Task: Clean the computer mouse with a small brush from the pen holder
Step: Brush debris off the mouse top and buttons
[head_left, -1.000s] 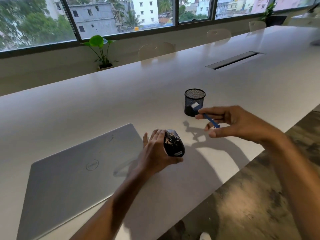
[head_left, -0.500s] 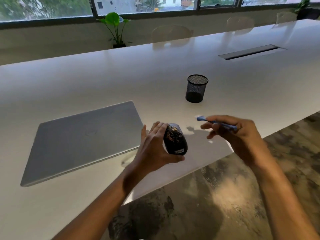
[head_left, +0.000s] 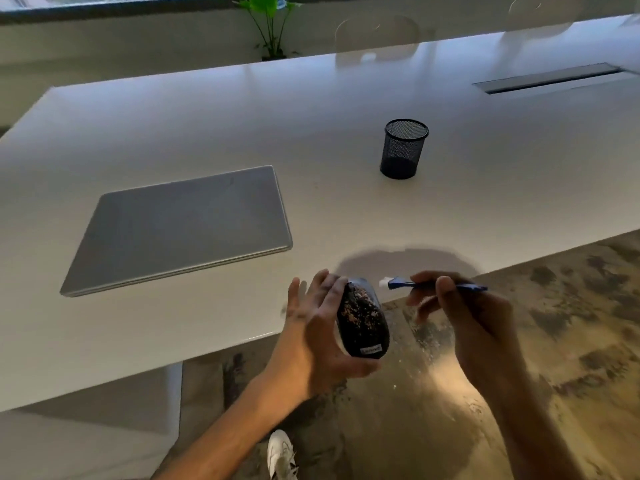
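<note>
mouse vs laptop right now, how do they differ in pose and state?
The mouse is held off the table in the left hand, tilted on its side; the laptop lies flat and shut on the table. The mouse is black and speckled with brown debris; the laptop lid is grey and looks clean. The mouse is far smaller. The bristles of the brush touch neither.

Left hand: the left hand (head_left: 320,327) is gripping the crumb-speckled black mouse (head_left: 363,320) off the desk's near edge.
Right hand: the right hand (head_left: 464,313) is pinching the blue brush (head_left: 436,285), white bristles pointing at the mouse.
Desk: the white desk (head_left: 207,109) is carrying a closed grey laptop (head_left: 180,228) near its front edge.
Pen holder: the black mesh pen holder (head_left: 403,148) is standing upright farther back.
</note>
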